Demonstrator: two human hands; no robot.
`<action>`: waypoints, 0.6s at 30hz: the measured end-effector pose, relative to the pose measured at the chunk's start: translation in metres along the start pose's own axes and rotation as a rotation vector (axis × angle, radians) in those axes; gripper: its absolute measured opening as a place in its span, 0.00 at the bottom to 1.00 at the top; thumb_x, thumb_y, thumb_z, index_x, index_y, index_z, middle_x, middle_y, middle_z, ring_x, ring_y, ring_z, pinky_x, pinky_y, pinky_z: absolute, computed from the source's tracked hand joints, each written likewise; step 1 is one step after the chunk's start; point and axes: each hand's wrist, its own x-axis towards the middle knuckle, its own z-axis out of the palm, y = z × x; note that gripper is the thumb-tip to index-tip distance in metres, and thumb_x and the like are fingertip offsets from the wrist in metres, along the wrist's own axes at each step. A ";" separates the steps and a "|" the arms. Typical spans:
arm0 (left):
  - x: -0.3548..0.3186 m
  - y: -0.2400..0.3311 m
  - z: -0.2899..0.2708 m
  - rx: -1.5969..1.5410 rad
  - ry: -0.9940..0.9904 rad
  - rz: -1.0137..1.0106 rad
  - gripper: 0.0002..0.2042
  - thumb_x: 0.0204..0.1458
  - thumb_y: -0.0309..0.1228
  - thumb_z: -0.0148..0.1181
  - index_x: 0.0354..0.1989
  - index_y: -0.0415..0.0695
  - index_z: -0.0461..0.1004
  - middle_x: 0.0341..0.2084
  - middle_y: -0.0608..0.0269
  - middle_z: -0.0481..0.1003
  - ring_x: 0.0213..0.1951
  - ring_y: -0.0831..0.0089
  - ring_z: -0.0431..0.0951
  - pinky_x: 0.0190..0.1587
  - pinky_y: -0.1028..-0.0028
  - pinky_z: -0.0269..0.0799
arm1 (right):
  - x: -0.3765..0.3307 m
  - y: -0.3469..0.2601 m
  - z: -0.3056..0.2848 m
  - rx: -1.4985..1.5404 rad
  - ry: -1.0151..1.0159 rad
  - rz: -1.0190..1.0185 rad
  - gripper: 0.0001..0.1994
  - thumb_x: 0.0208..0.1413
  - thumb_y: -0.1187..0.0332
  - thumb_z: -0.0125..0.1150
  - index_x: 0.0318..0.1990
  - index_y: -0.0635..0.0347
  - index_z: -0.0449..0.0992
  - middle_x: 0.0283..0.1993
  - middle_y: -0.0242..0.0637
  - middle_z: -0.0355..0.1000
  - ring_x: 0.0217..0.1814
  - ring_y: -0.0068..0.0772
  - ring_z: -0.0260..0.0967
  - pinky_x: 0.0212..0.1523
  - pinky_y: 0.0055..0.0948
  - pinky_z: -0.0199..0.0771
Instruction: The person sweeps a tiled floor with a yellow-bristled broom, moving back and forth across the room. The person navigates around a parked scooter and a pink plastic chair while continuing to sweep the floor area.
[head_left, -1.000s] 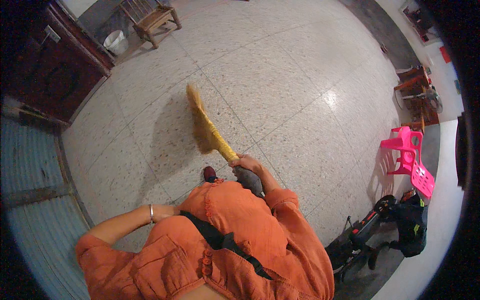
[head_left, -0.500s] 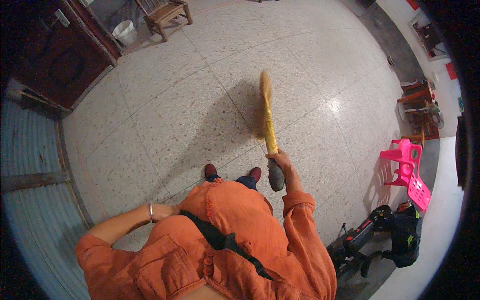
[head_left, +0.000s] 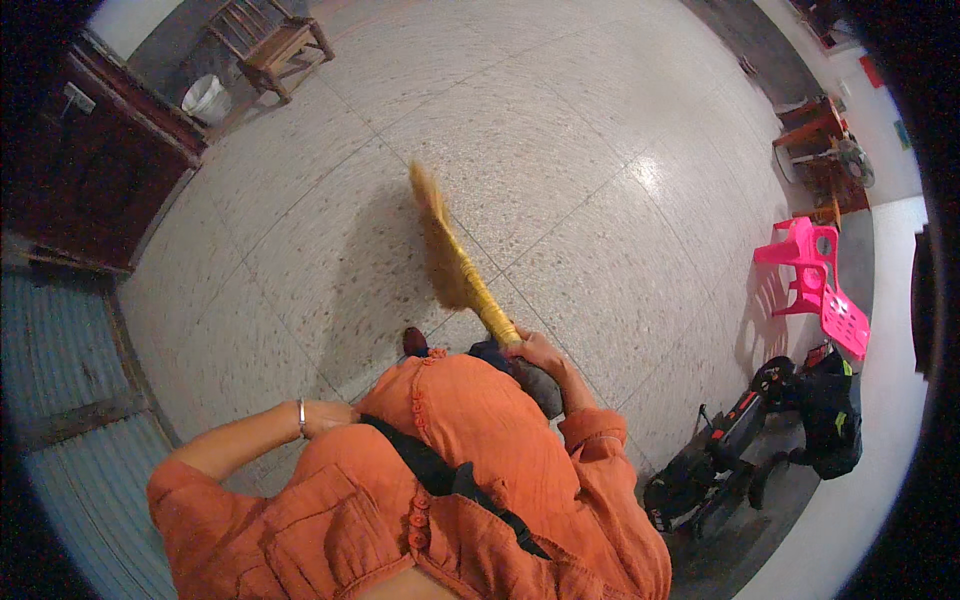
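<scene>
My right hand [head_left: 537, 352] is wrapped round the handle of a short straw broom [head_left: 478, 292]. The broom has a yellow-bound neck and a thick dark grey end that sticks out behind the hand, close to my body. Its tan bristles fan out ahead and to the left, low over the speckled floor [head_left: 590, 200], and a shadow falls beside them. At my waist rests my left hand [head_left: 325, 416], with a bracelet on the wrist. It is near a black strap [head_left: 420, 465], and its fingers are hidden against the orange shirt.
A wooden chair [head_left: 275, 50] and a white bucket [head_left: 206, 100] stand far left, by a dark red door [head_left: 90, 165]. To the right are a pink plastic chair [head_left: 800, 250], a folded black scooter-like thing [head_left: 725, 440], a dark bag [head_left: 832, 425] and a fan [head_left: 855, 163].
The broom has swung left, its bristles now left of my feet, and my right hand has come nearer my body. The whole view has shifted somewhat. My left hand stays at the waist.
</scene>
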 end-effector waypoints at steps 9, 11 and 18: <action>0.010 -0.013 0.005 -0.130 0.069 0.026 0.16 0.45 0.40 0.46 0.23 0.35 0.66 0.24 0.44 0.69 0.28 0.46 0.68 0.29 0.58 0.63 | -0.057 0.015 -0.079 0.242 0.060 0.250 0.19 0.42 0.66 0.59 0.45 0.56 0.67 0.22 0.32 0.66 0.18 0.25 0.64 0.19 0.26 0.67; 0.010 0.008 -0.005 -0.098 0.050 0.018 0.16 0.45 0.40 0.46 0.24 0.36 0.67 0.24 0.44 0.69 0.28 0.47 0.68 0.29 0.58 0.63 | -0.047 0.032 -0.106 0.210 0.178 0.249 0.18 0.41 0.67 0.60 0.43 0.57 0.68 0.23 0.32 0.67 0.18 0.26 0.64 0.18 0.26 0.67; 0.017 0.029 -0.023 0.169 -0.272 -0.330 0.19 0.48 0.42 0.47 0.40 0.39 0.71 0.41 0.52 0.73 0.39 0.60 0.73 0.41 0.63 0.66 | -0.003 0.052 -0.135 -0.064 0.576 0.109 0.22 0.33 0.69 0.64 0.42 0.62 0.70 0.28 0.35 0.71 0.27 0.28 0.68 0.29 0.29 0.68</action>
